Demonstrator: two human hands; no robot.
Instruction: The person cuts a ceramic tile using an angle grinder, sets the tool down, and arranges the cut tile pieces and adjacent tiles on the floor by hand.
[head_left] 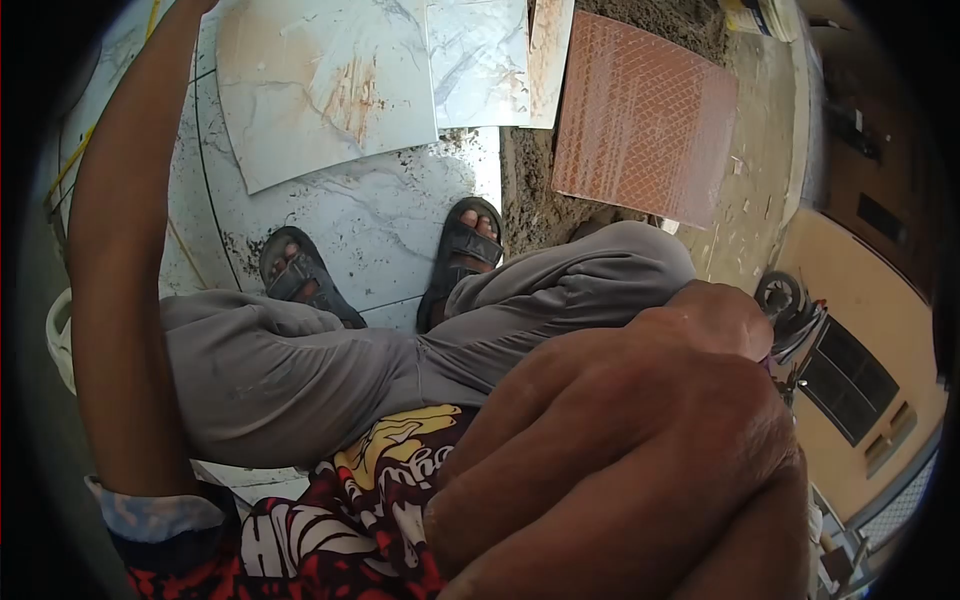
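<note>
My left forearm runs up the left side and leaves the view at the top edge, so the left hand does not show. Very close to the camera, my right hand (pixel 640 440) fills the lower right. Its fingers are bent and pressed together, pointing down and left; what they hold, if anything, is hidden. Beyond my sandalled feet lie a large marbled white tile (pixel 320 80) with brown smears, a smaller white tile (pixel 478 60) and a reddish-brown textured tile (pixel 640 120). Neither hand is seen touching them.
Marbled floor tiles (pixel 350 230) lie under my feet, beside a strip of loose dirt (pixel 527 185). A white bucket (pixel 60 335) is partly visible behind my left forearm. At the right are a wheel (pixel 778 294) and a wall with a dark window (pixel 850 380).
</note>
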